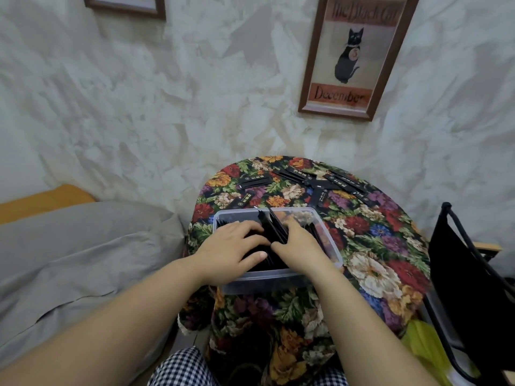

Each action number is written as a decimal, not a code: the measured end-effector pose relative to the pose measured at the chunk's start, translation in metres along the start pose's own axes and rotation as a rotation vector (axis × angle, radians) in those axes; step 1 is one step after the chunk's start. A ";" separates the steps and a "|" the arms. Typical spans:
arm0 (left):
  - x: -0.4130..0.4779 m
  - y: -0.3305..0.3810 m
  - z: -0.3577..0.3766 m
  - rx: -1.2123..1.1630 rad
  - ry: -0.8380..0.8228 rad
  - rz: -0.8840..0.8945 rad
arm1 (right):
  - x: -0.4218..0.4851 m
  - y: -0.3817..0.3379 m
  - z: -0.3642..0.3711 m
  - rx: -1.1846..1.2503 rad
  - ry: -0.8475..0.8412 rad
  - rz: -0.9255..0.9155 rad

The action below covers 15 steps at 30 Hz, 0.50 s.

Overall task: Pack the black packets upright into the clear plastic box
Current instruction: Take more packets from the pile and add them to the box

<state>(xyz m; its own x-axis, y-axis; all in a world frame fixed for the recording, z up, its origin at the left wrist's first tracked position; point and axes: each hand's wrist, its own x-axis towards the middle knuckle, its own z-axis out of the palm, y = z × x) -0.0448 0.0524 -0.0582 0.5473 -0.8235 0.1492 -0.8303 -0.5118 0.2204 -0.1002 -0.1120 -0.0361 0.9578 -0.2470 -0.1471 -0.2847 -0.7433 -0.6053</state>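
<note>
A clear plastic box (331, 232) stands on a round table under a floral cloth (370, 246). Inside it, black packets (274, 232) stand on edge, some leaning. Both my hands are in the box. My left hand (237, 246) lies over the left part of the stack with fingers spread on the packets. My right hand (298, 243) presses against the packets from the right, its fingers partly hidden among them. Several loose black packets (315, 179) lie flat at the table's far side, with another (255, 181) to their left.
A grey-covered bed (83, 246) lies to the left of the table. A black folding chair (473, 274) stands at the right with a yellow-green bag (423, 346) below it. The textured wall behind carries a framed cat poster (354, 57).
</note>
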 end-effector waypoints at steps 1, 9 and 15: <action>0.000 0.001 -0.001 -0.001 -0.002 -0.001 | 0.000 0.001 -0.001 0.036 0.014 0.007; 0.001 0.001 0.000 0.010 -0.011 -0.005 | -0.004 0.002 0.001 -0.136 0.059 -0.059; 0.001 0.002 -0.001 -0.002 0.003 0.000 | -0.008 0.005 -0.003 -0.130 0.021 -0.096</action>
<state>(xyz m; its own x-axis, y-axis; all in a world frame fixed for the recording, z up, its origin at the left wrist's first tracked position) -0.0457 0.0512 -0.0569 0.5473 -0.8230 0.1521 -0.8303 -0.5110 0.2226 -0.1089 -0.1154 -0.0353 0.9802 -0.1828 -0.0759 -0.1957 -0.8379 -0.5095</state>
